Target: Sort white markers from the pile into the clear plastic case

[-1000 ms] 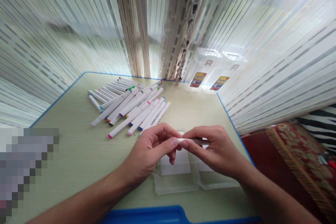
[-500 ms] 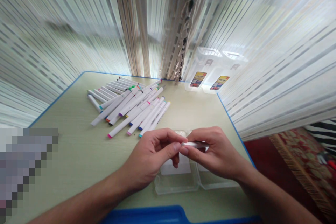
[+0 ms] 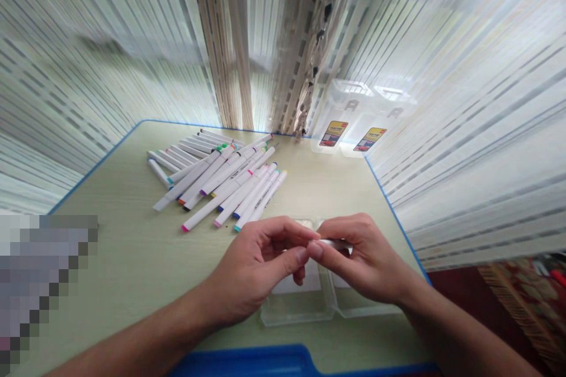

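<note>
A: How do we read the hands?

B: Our forearms converge from the lower corners. The left hand (image 3: pixel 254 265) arches with thumb and index finger almost meeting, the other fingers curled beneath. The right hand (image 3: pixel 367 259) mirrors it, its thumb and fingers closed around a slim white marker (image 3: pixel 336 244), which lies nearly level between our hands.

A: Do the left fingers grip it too?

B: Their tips meet its near-hidden left end; whether they pinch it we cannot tell.

A: And the containers?

B: Below our hands, on the pale-green tabletop with blue edging (image 3: pixel 132 265), we see two shallow, rectangular, clear-plastic trays (image 3: pixel 298 318) side by side. A white rectangular panel (image 3: pixel 307 283) shows through the left one; whether it lies inside or beneath, we cannot tell. Our right hand partly covers the other.

A: Farther back?

B: Two upright, translucent plastic cases (image 3: pixel 338 105) stand at the far right corner, each bearing a yellow, red and dark label (image 3: pixel 333 134). To their left, we note a loose heap of white markers with coloured ends (image 3: pixel 230 179), directly on the tabletop.
</note>
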`<action>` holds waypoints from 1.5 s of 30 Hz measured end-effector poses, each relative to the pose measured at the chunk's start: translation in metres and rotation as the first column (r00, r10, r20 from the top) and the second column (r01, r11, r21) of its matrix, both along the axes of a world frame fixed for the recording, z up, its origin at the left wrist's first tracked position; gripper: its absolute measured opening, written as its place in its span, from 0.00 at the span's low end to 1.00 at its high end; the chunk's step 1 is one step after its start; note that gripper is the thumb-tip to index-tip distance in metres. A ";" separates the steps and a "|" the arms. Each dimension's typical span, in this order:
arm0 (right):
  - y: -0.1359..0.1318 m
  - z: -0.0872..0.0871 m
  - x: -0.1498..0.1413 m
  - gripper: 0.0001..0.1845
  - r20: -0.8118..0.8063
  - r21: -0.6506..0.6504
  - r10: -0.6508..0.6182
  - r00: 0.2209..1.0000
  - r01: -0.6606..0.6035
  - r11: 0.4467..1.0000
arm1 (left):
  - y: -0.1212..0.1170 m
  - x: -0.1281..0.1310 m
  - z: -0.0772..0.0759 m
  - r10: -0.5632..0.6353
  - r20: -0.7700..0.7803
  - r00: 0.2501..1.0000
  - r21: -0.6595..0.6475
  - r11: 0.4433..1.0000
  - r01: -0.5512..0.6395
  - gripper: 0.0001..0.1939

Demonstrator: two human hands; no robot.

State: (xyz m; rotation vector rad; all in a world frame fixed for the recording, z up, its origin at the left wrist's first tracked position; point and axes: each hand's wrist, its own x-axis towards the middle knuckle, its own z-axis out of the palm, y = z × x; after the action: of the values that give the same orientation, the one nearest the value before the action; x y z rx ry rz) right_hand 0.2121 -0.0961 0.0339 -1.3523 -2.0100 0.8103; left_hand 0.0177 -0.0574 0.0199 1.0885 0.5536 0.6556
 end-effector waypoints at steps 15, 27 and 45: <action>0.000 -0.002 0.001 0.26 -0.043 -0.067 0.025 0.999 -0.028 0.997 | -0.004 0.000 -0.002 -0.052 0.041 0.998 -0.011 0.999 0.052 0.09; 0.000 -0.002 0.001 0.25 -0.046 -0.103 0.047 0.998 -0.051 0.993 | -0.007 -0.002 -0.006 -0.064 0.039 0.997 0.015 0.998 0.063 0.11; 0.000 -0.002 0.002 0.23 -0.069 -0.096 0.081 0.994 -0.087 0.992 | -0.007 -0.004 -0.001 -0.046 -0.012 0.999 0.107 0.993 0.047 0.11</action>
State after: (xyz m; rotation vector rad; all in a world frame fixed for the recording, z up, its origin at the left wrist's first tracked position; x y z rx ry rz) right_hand 0.2139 -0.0957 0.0323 -1.2847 -2.0103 0.9910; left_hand 0.0138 -0.0646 0.0187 1.2025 0.5040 0.6461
